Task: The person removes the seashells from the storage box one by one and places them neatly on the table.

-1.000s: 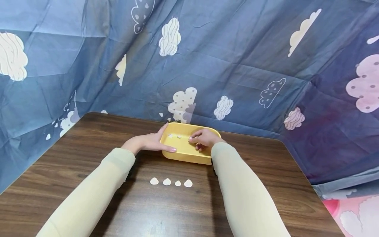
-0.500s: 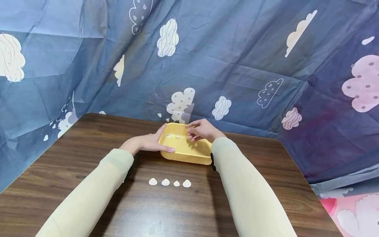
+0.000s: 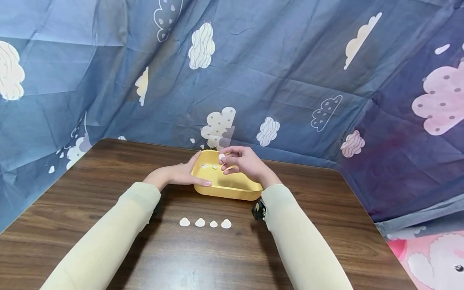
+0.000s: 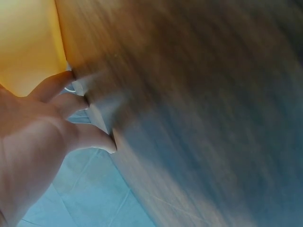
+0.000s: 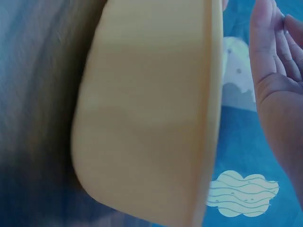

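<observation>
My left hand (image 3: 177, 174) holds the left end of a yellow tray (image 3: 228, 193), its thumb over the front rim. In the left wrist view, other fingers of that hand (image 4: 42, 111) reach down by the tabletop beside the tray wall (image 4: 28, 38). Above the tray, my right hand (image 3: 243, 162) pinches a small white seashell (image 3: 221, 157) between thumb and fingertips. Two more white shells lie inside, a left one (image 3: 204, 166) and one beside it (image 3: 215, 167). The right wrist view shows the tray's outer wall (image 5: 142, 94) and part of my right hand (image 5: 279, 90), the shell hidden.
Several white shells stretch in a row on the dark wooden table (image 3: 203, 257) in front of the tray, among them a rightmost one (image 3: 226, 223). A blue curtain (image 3: 301, 72) with cloud prints hangs behind the table's back edge.
My right hand has lifted out of the tray and moved left, a shell now plainly visible in its fingertips. The left hand keeps its place on the tray. The whole head view shifts slightly.
</observation>
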